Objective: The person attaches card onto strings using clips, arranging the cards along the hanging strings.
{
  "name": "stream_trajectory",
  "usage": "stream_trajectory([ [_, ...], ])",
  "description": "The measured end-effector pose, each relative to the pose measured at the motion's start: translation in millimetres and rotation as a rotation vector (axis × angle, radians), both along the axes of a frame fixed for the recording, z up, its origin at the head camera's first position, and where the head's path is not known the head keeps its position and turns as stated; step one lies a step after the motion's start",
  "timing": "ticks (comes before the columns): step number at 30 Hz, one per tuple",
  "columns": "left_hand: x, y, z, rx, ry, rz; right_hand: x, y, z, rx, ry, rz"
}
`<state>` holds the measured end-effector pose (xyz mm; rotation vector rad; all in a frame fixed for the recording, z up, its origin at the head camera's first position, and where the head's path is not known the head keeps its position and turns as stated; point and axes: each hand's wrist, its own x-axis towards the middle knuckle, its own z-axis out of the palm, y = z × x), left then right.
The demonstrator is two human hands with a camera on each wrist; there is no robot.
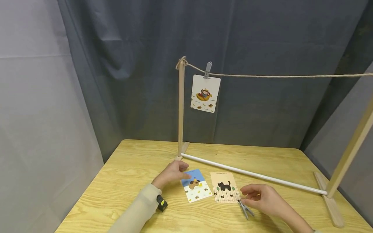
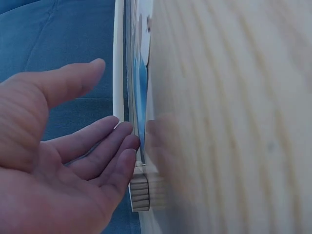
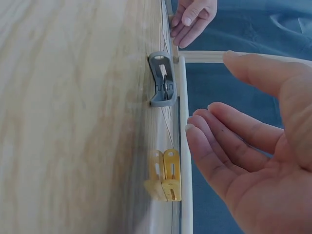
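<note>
In the head view a blue-and-white card with a brown dog (image 1: 196, 184) lies on the table. My left hand (image 1: 172, 174) is at its left edge, fingers relaxed, thumb over the card; contact is hard to tell. Beside it lies a peach card with a black cat (image 1: 222, 178). A grey clothespin (image 1: 245, 209) lies at that card's lower right corner. Close by, my right hand (image 1: 265, 199) hovers with loosely bent fingers and nothing between them. The right wrist view also shows a yellow clothespin (image 3: 170, 175) near the right fingertips, hidden in the head view.
Behind the cards stands a wooden frame with a left post (image 1: 181, 110), a white bottom rod (image 1: 250, 173) and a right post (image 1: 349, 155). From its rope (image 1: 276, 76) hangs a monkey card (image 1: 201, 82), held by a grey clothespin (image 1: 208, 70). Dark curtains (image 1: 145, 64) close off the back.
</note>
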<state>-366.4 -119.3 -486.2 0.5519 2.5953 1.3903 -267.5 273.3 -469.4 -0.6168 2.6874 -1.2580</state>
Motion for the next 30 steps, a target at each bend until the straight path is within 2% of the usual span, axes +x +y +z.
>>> stream_trajectory([
  [7,-0.1,2,0.0,-0.054,-0.004,0.010,1.2,2,-3.9,0.029,0.010,0.015],
  [30,-1.4,1,-1.3,-0.091,0.003,-0.008,0.9,4,-12.0,0.041,-0.044,0.102],
])
